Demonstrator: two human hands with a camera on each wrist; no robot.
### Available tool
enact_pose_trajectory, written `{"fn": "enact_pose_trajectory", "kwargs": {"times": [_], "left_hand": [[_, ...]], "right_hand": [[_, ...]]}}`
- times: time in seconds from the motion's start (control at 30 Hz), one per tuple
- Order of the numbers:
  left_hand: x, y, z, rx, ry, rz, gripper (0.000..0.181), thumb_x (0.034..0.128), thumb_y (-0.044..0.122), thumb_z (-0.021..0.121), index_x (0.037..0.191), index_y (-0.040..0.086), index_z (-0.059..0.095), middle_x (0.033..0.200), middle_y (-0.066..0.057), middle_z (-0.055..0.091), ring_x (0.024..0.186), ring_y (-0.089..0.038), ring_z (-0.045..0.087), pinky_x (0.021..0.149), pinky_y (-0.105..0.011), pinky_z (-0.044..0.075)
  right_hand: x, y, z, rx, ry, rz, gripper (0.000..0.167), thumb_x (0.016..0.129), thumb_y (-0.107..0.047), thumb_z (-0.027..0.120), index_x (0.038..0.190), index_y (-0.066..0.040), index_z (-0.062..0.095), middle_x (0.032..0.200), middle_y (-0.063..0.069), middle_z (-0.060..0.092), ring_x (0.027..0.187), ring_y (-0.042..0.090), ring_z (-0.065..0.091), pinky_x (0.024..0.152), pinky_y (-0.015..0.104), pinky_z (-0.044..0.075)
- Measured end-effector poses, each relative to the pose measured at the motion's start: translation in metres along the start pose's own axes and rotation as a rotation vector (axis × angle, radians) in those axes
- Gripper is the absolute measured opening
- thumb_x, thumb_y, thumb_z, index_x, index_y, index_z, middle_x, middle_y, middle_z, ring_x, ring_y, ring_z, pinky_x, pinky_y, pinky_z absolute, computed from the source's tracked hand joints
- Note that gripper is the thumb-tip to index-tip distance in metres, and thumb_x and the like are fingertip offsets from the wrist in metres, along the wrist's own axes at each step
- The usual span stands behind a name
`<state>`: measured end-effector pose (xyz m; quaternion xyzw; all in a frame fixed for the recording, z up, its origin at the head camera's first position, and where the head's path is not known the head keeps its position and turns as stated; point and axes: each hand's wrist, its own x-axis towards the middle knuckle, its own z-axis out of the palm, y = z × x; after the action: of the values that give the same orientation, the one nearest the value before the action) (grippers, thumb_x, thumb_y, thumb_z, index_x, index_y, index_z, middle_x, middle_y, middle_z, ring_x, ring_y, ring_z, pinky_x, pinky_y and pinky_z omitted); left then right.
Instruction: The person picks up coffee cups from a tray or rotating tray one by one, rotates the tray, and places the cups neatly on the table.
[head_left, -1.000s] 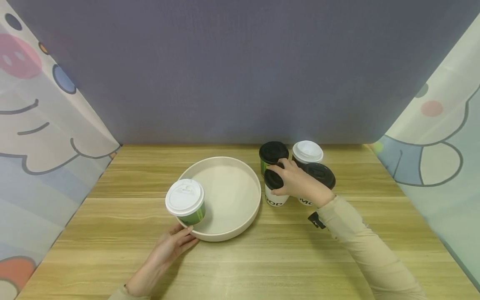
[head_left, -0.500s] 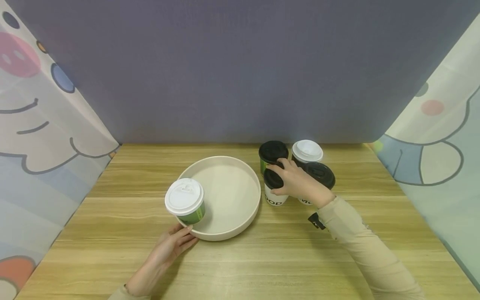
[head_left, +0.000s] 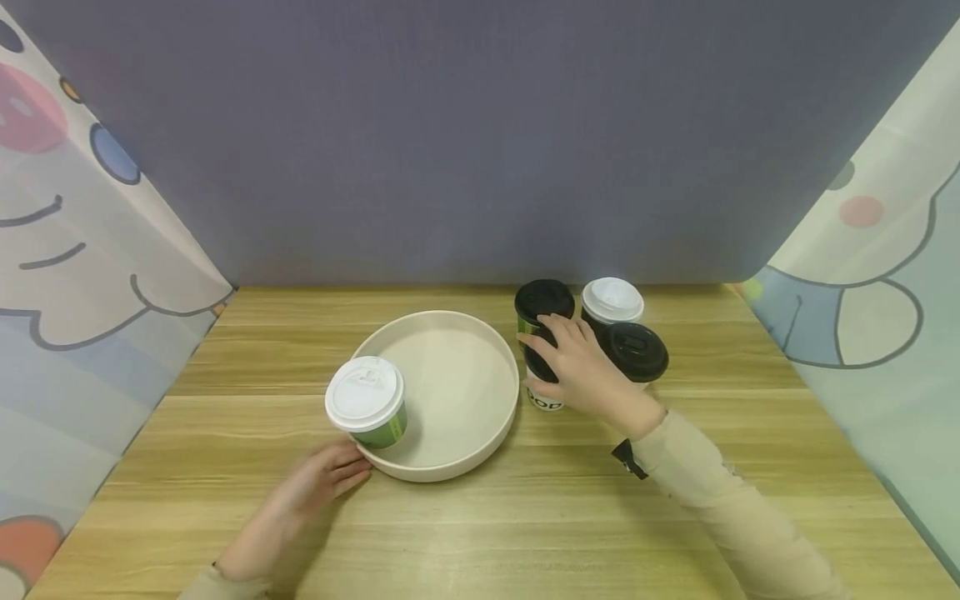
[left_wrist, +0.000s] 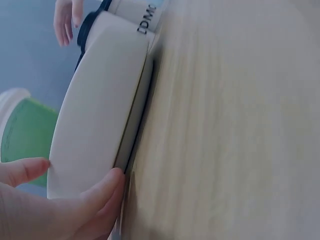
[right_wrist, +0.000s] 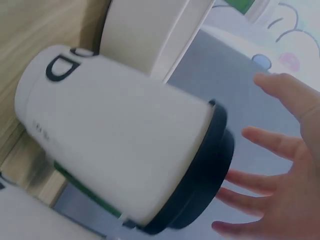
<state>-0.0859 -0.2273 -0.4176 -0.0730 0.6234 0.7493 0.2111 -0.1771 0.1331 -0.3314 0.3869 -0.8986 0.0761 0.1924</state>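
A round cream tray (head_left: 465, 392) lies on the wooden table, with a green paper cup (head_left: 388, 429) under a white lid standing inside its left edge. My left hand (head_left: 326, 479) is at the tray's front-left edge; in the left wrist view its fairly straight fingers (left_wrist: 102, 192) are against or close to the tray's side wall. My right hand (head_left: 592, 375) is spread over a white paper cup (right_wrist: 120, 135) with a black lid, right of the tray. In the right wrist view the fingers look extended around the lid, not gripping it; whether some touch it is unclear.
Behind that cup stands a green cup with a black lid (head_left: 544, 300). To the right are a dark cup with a white lid (head_left: 612, 302) and another black-lidded cup (head_left: 636, 352). A grey panel (head_left: 480, 150) closes the table's back edge.
My left hand has drawn back slightly left from the tray's rim. The right hand has shifted a little over the white cup, with its fingers more spread. The cups stay put.
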Motion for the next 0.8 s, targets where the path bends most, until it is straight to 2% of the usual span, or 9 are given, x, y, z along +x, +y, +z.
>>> {"fn": "enact_pose_trajectory", "kwargs": {"times": [0.1, 0.27, 0.4, 0.57, 0.7, 0.8], "left_hand": [[0.004, 0.004, -0.007, 0.022, 0.019, -0.015, 0.043, 0.0953, 0.016, 0.033, 0.125, -0.014, 0.024, 0.102, -0.006, 0.056, 0.094, -0.013, 0.055, 0.092, -0.030, 0.045], [0.011, 0.013, -0.019, -0.007, 0.022, -0.014, 0.021, 0.0950, 0.013, 0.032, 0.106, 0.000, 0.044, 0.093, -0.002, 0.057, 0.089, -0.011, 0.057, 0.089, -0.028, 0.047], [0.015, 0.020, -0.026, 0.004, 0.032, -0.002, 0.020, 0.0948, 0.012, 0.031, 0.101, 0.002, 0.048, 0.089, -0.002, 0.058, 0.086, -0.011, 0.057, 0.087, -0.027, 0.048], [0.022, 0.027, -0.032, 0.027, 0.037, 0.023, 0.022, 0.0957, 0.013, 0.032, 0.095, 0.008, 0.053, 0.086, 0.000, 0.061, 0.084, -0.011, 0.059, 0.087, -0.029, 0.049], [0.028, 0.033, -0.036, 0.034, 0.026, 0.041, 0.025, 0.0965, 0.014, 0.030, 0.090, 0.014, 0.054, 0.082, 0.005, 0.062, 0.081, -0.008, 0.059, 0.082, -0.025, 0.051], [0.035, 0.037, -0.038, 0.016, 0.045, 0.042, 0.025, 0.0961, 0.016, 0.032, 0.087, 0.016, 0.055, 0.078, 0.005, 0.063, 0.076, -0.007, 0.060, 0.077, -0.023, 0.052]], "right_hand": [[0.000, -0.008, 0.001, -0.008, 0.042, -0.050, 0.049, 0.075, -0.031, 0.068, 0.116, -0.006, 0.055, 0.118, 0.024, 0.046, 0.110, 0.040, 0.042, 0.090, 0.057, 0.037], [-0.001, -0.025, 0.003, 0.051, 0.046, -0.118, 0.043, 0.078, -0.027, 0.066, 0.114, -0.005, 0.056, 0.113, 0.022, 0.049, 0.107, 0.036, 0.045, 0.092, 0.050, 0.039], [-0.002, -0.039, 0.008, 0.084, 0.043, -0.175, 0.038, 0.079, -0.024, 0.065, 0.112, -0.006, 0.057, 0.111, 0.018, 0.051, 0.104, 0.031, 0.048, 0.091, 0.045, 0.041], [-0.004, -0.053, 0.017, 0.087, -0.020, -0.193, 0.035, 0.081, -0.026, 0.062, 0.110, -0.008, 0.059, 0.110, 0.014, 0.054, 0.103, 0.027, 0.050, 0.089, 0.041, 0.044], [-0.006, -0.064, 0.023, 0.076, -0.065, -0.208, 0.032, 0.084, -0.027, 0.059, 0.110, -0.010, 0.060, 0.109, 0.011, 0.055, 0.102, 0.024, 0.052, 0.091, 0.037, 0.045], [-0.007, -0.072, 0.028, 0.072, -0.091, -0.231, 0.031, 0.085, -0.028, 0.057, 0.111, -0.011, 0.059, 0.109, 0.010, 0.055, 0.101, 0.023, 0.052, 0.092, 0.035, 0.044]]}}
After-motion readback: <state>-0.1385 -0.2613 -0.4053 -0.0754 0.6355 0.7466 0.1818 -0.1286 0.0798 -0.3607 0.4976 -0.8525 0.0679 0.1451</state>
